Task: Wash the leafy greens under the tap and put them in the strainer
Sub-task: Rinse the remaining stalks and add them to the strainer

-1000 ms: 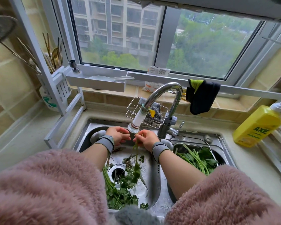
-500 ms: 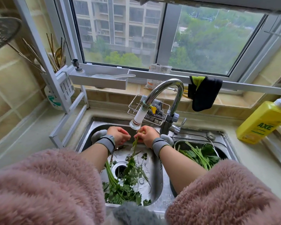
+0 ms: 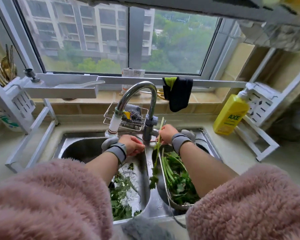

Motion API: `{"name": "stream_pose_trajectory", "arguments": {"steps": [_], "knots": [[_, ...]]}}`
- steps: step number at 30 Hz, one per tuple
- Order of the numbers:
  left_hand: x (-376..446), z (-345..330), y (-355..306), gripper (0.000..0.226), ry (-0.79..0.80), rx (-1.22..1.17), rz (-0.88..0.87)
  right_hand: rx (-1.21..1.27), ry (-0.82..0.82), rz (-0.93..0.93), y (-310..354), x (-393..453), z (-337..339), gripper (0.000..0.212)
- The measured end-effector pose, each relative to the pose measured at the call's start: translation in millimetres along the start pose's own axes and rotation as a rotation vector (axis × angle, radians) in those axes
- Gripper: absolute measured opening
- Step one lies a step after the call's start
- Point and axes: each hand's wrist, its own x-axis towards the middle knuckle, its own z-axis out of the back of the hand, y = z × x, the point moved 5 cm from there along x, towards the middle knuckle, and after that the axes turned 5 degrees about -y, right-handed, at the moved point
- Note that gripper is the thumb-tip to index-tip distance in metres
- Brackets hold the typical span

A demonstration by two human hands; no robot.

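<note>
The yellow soap bottle (image 3: 229, 115) on the counter at the right says "AXE" in green letters. Small packets (image 3: 133, 73) on the window ledge have tiny print and a bar code, too small to read.

The right hand (image 3: 167, 134) has its fingers curled round one sprig of greens (image 3: 156, 158). The stalk end pokes up past the hand, and the leaves hang down over the strip of metal between the two sink bowls. The left hand (image 3: 132, 144) sits under the tap spout (image 3: 113, 124) with fingers bent, but I cannot tell if it holds anything.

The metal strainer (image 3: 164, 172) sits in the right bowl with washed greens (image 3: 177, 179) inside it. More greens (image 3: 122, 200) lie in the left bowl (image 3: 80, 148), whose far left side is bare. Both forearms fill much of the room over the bowls. A dark cloth (image 3: 178, 94) hangs on a white rail above the tap.
</note>
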Motion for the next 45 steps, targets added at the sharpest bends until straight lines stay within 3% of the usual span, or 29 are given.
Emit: {"name": "stream_pose_trajectory", "arguments": {"steps": [6, 9, 14, 17, 20, 24, 28, 31, 36, 40, 42, 45], "knots": [[1.2, -46.3, -12.7, 0.020, 0.092, 0.005, 0.005, -0.238, -0.022, -0.048, -37.3, -18.0, 52.9, 0.037], [4.3, -54.8, -4.4, 0.021, 0.100, 0.010, 0.025, -0.334, 0.020, -0.089, -62.3, -17.8, 46.3, 0.017], [8.4, -36.4, 28.8, 0.018, 0.049, -0.047, 0.106, -0.383, 0.054, -0.242, -95.1, -17.5, 11.5, 0.040], [9.1, -13.5, 46.9, 0.018, -0.008, -0.055, 0.161, -0.480, -0.058, -0.160, -81.2, -1.9, 4.1, 0.041], [7.0, 12.5, 68.8, 0.021, -0.086, -0.138, 0.215, -0.134, 0.027, 0.005, -36.9, 8.6, -33.5, 0.033], [1.0, 40.9, 87.0, 0.022, -0.169, -0.187, 0.247, 0.731, 0.281, -0.108, 18.5, -13.5, -94.7, 0.027], [-2.4, 73.7, 102.6, 0.023, -0.253, -0.202, 0.262, 0.969, 0.303, -0.178, 44.6, -19.9, -132.5, 0.008], [-3.1, 82.9, 109.2, 0.023, -0.281, -0.227, 0.275, 0.939, 0.291, -0.222, 46.3, -16.6, -145.0, 0.025], [-6.2, 91.5, 124.0, 0.022, -0.274, -0.230, 0.314, 0.988, 0.257, -0.231, 48.3, -17.2, -154.3, 0.020], [-6.2, 96.7, 133.0, 0.022, -0.268, -0.236, 0.342, 0.873, 0.250, -0.244, 43.4, -17.9, -158.1, 0.022], [-4.8, 99.5, 138.8, 0.021, -0.252, -0.236, 0.360, 0.738, 0.237, -0.261, 33.2, -11.1, -169.7, 0.031], [-4.0, 104.1, 147.1, 0.021, -0.250, -0.230, 0.374, 0.259, 0.217, -0.183, 12.5, -3.8, -189.4, 0.029]]}}
